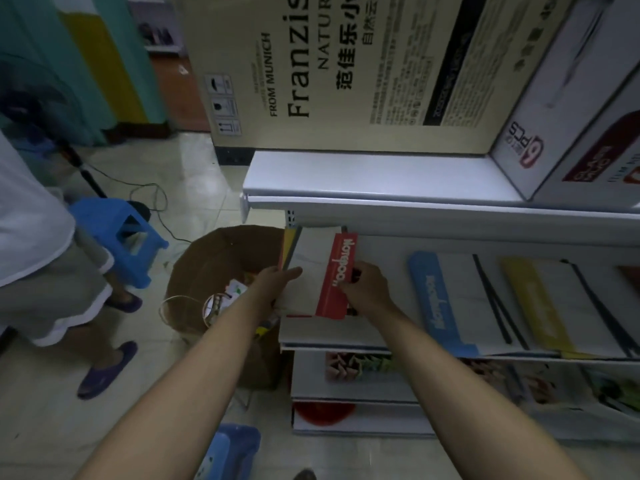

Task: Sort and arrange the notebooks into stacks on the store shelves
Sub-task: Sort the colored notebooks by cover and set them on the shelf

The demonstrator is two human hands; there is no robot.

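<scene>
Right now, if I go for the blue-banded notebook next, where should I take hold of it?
Likely the near edge, from the aisle: the blue-banded notebook lies flat on the shelf, far edge under the shelf above, the yellow-banded notebook close on its right.

Matt paper notebook (337, 275) (red band); painted metal shelf (381, 178).
</scene>
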